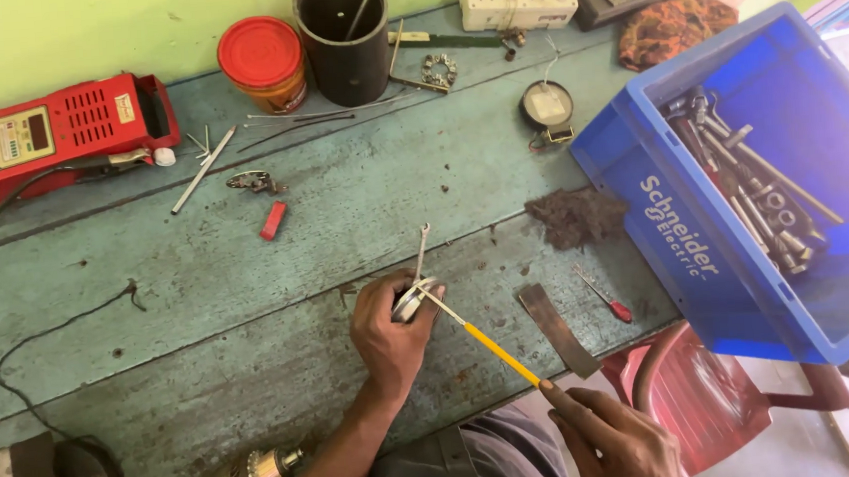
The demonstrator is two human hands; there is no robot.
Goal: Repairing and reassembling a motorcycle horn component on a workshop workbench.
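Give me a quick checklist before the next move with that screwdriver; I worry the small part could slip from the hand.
1. Left hand wraps the round metal part: ok, fingers close around it.
2. Right hand holds the yellow-handled screwdriver at its rear end: ok.
3. Screwdriver tip seated on the part: cannot tell, the contact point is too small.
4. Part raised or resting on the worn blue-green bench: cannot tell.
5. Loose things close by: not ok, a flat metal strip and a small red-handled screwdriver lie beside the hands.
6. Blue crate of tools overhangs the bench edge: not ok.
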